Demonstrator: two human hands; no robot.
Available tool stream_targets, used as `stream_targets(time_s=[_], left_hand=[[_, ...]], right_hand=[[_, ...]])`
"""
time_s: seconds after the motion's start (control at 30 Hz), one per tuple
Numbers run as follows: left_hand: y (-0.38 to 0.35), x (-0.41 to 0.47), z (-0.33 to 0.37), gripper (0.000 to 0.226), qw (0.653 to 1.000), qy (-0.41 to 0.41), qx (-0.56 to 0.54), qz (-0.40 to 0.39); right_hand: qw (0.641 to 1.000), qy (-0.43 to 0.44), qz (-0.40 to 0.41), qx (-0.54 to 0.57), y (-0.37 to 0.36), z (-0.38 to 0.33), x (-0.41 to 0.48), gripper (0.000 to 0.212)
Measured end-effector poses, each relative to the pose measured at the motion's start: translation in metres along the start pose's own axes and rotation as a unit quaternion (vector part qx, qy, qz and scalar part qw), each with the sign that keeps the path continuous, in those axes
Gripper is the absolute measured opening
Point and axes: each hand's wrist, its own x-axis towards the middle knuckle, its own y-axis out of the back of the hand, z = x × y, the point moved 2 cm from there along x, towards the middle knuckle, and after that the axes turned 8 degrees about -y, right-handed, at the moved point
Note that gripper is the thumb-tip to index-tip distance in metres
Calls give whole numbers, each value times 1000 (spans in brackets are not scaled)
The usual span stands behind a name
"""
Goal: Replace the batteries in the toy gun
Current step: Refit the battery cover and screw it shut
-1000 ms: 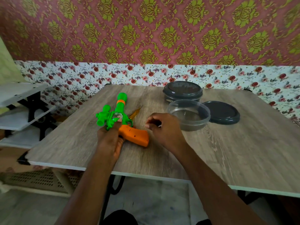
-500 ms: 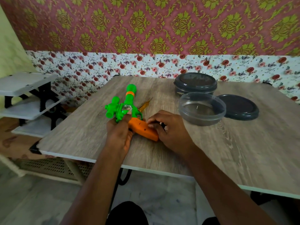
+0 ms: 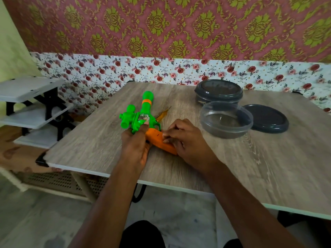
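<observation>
The toy gun (image 3: 141, 117), green with an orange grip (image 3: 157, 140), lies flat on the wooden table (image 3: 259, 161), barrel pointing away from me. My left hand (image 3: 134, 145) grips it where the green body meets the grip, thumb on the shiny side panel. My right hand (image 3: 186, 140) rests on the far side and butt of the orange grip, fingers curled against it. Whether those fingers hold a battery or cover is hidden. A yellow-handled screwdriver (image 3: 162, 115) lies just behind the gun.
An open clear round container (image 3: 226, 119) stands right of my hands, its dark lid (image 3: 266, 119) flat beside it. A second lidded dark container (image 3: 218, 91) sits behind. A white and black shelf rack (image 3: 34, 108) stands left of the table.
My right hand has moved left from the table onto the orange grip. My left hand has kept its hold on the gun. The camera view has shifted.
</observation>
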Motion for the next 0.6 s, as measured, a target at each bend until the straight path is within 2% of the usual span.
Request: stream_targets(time_s=[0.1,0.23,0.37,0.6], left_hand=[[0,-2,2,33,1000,2,-3,1],[0,-3,3,32,1000,6,-11,3],[0,-3,3,33,1000,7,-12,4],[-2,-2,4,34,1000,10,-22,7]], right_hand=[[999,36,7,-27,1,-5,1,17],[999,24,13,-20,1,-7,1,8],[1000,-24,-12,-16,2,-9,4,5],[984,-143,-110,-5,8,-17,28,8]])
